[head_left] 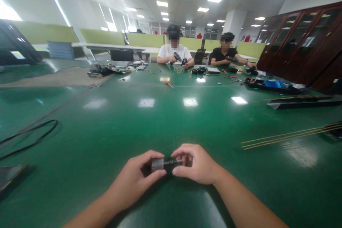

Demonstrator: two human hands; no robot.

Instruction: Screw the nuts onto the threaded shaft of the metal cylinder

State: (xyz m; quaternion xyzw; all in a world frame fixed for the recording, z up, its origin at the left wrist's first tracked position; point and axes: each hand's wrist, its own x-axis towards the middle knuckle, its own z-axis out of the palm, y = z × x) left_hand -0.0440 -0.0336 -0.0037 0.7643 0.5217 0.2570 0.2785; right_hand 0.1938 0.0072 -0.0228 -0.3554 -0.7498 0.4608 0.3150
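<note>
Your L hand (135, 174)'s half-curled, pinching the silver-and-black cylinder (157, 164) over green tabletop (114, 121); R hand (197, 164)'s curled at dark end, grip unclear. Prob. two-handed handling; next move needs steady L hold.

Silver-grey and black against green

The cylindrical part (158, 164), bottom centre, is silver-grey at its left end and black with fine bands toward the right. The worktop (128, 126) is green with white light patches. The rods (288, 136) at right are yellow, the screwdriver handle (167, 83) at upper centre orange-red, the cord (56, 123) at far left black, the cabinet (291, 55) at upper right reddish-brown.
</note>
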